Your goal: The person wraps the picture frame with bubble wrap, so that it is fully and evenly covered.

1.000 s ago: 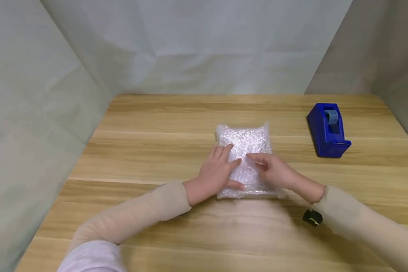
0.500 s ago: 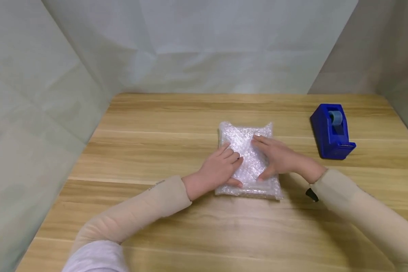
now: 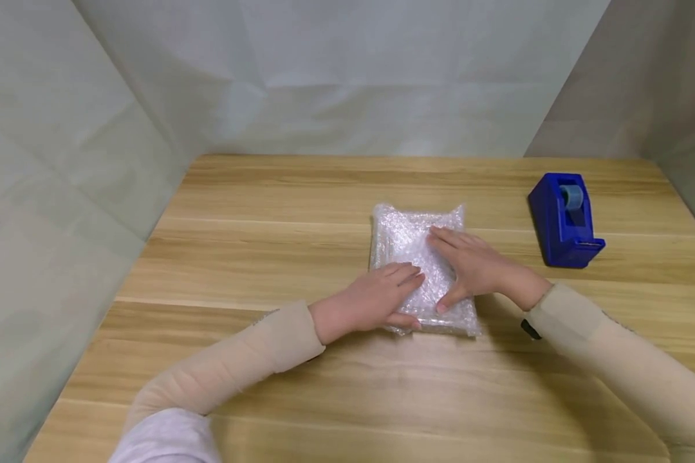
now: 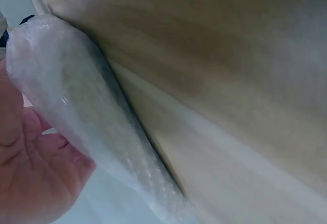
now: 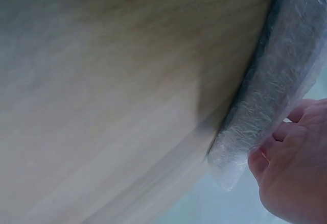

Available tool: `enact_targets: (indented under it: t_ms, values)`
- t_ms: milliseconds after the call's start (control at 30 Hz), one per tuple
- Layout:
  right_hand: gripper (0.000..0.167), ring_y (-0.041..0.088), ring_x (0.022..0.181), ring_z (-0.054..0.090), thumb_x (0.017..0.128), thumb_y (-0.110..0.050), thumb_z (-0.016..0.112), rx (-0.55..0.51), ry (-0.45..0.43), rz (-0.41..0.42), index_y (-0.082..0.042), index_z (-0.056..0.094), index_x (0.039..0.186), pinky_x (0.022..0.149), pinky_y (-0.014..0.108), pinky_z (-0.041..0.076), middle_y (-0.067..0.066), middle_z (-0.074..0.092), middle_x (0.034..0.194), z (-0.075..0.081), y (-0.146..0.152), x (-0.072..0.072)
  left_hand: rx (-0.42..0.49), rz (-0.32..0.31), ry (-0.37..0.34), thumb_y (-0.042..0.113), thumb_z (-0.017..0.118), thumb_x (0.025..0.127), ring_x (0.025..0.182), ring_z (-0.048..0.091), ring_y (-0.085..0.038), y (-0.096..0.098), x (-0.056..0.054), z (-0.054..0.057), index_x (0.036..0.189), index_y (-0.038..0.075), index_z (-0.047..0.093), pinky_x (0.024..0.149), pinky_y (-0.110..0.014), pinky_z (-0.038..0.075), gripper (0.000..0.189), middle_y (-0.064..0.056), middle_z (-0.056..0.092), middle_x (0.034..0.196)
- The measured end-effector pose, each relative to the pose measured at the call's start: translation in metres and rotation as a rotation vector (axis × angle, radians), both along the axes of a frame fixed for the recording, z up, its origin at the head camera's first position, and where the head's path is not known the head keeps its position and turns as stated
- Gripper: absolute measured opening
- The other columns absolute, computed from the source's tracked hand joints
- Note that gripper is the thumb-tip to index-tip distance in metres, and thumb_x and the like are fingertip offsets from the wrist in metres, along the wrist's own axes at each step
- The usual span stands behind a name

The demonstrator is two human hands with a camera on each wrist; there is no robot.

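Note:
A flat rectangular parcel in clear bubble wrap (image 3: 419,225) lies on the wooden table, its wrap glossy and its far corners sticking up. My left hand (image 3: 379,297) rests across its near left part, fingers extended over the top and thumb along the near edge. On the right half, my right hand (image 3: 475,263) lies with fingers spread and the thumb apart, pressing the wrap. Both wrist views look along the side of the bubble-wrapped parcel (image 4: 97,96), with the palm at its upper face. What the wrap encloses is hidden.
A blue tape dispenser (image 3: 562,222) with a roll of clear tape stands at the right rear of the wooden table (image 3: 255,244). Pale sheeting (image 3: 347,77) hangs behind the table and along its sides.
My right hand has gone from bent fingers near the middle to lying spread farther up the parcel. My left hand has slid slightly nearer, and its fingers have straightened.

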State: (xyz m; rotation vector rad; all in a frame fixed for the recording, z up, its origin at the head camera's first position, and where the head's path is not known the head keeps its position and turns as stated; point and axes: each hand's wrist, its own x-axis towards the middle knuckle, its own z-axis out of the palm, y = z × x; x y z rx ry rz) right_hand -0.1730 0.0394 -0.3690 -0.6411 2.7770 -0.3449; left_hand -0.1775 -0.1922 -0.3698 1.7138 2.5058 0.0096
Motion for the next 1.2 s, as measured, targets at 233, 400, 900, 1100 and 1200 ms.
enact_targets:
  t_ms: [233, 400, 900, 1100, 1200]
  values:
    - [0.131, 0.041, 0.144, 0.009, 0.056, -0.068, 0.075, -0.03, 0.001, -0.011, 0.005, 0.017, 0.148, 0.117, 0.055, 0.009, 0.023, 0.008, 0.157, -0.001, 0.001, 0.004, -0.126, 0.08, 0.072, 0.059, 0.043, 0.091, 0.14, 0.032, -0.024, 0.005, 0.009, 0.001, 0.148, 0.018, 0.035, 0.117, -0.042, 0.024, 0.07, -0.009, 0.034, 0.152]
    - [0.122, 0.045, 0.143, 0.008, 0.063, -0.061, 0.075, -0.08, 0.051, -0.016, 0.009, 0.02, 0.146, 0.116, 0.057, 0.012, 0.027, 0.009, 0.155, -0.006, 0.001, 0.014, -0.178, 0.11, 0.183, 0.062, 0.044, 0.089, 0.137, 0.039, -0.021, 0.007, 0.014, 0.003, 0.145, 0.022, 0.039, 0.115, -0.04, 0.028, 0.07, -0.005, 0.04, 0.149]
    - [0.08, 0.049, 0.138, 0.021, 0.08, -0.041, 0.073, -0.194, 0.142, -0.099, 0.005, 0.043, 0.138, 0.107, 0.067, 0.025, 0.027, 0.028, 0.15, -0.003, 0.017, 0.054, -0.232, 0.131, 0.261, 0.059, 0.036, 0.094, 0.139, 0.036, -0.019, 0.011, 0.019, -0.003, 0.148, 0.025, 0.032, 0.116, -0.04, 0.028, 0.064, -0.001, 0.033, 0.153]
    - [0.053, 0.045, 0.121, 0.046, 0.085, -0.028, 0.071, -0.306, 0.319, -0.296, 0.004, 0.057, 0.124, 0.095, 0.06, 0.042, 0.026, 0.052, 0.131, 0.005, 0.034, 0.063, -0.191, 0.128, 0.249, 0.058, 0.037, 0.093, 0.139, 0.035, -0.021, 0.008, 0.017, -0.005, 0.147, 0.023, 0.035, 0.116, -0.04, 0.026, 0.064, -0.005, 0.034, 0.152]
    - [0.038, 0.021, 0.101, 0.059, 0.088, -0.021, 0.068, -0.411, 0.435, -0.485, 0.006, 0.063, 0.115, 0.088, 0.03, 0.049, 0.021, 0.064, 0.111, 0.009, 0.052, 0.068, -0.169, 0.108, 0.284, 0.059, 0.036, 0.093, 0.139, 0.035, -0.021, 0.007, 0.017, -0.006, 0.146, 0.022, 0.037, 0.116, -0.038, 0.027, 0.064, -0.005, 0.035, 0.152]
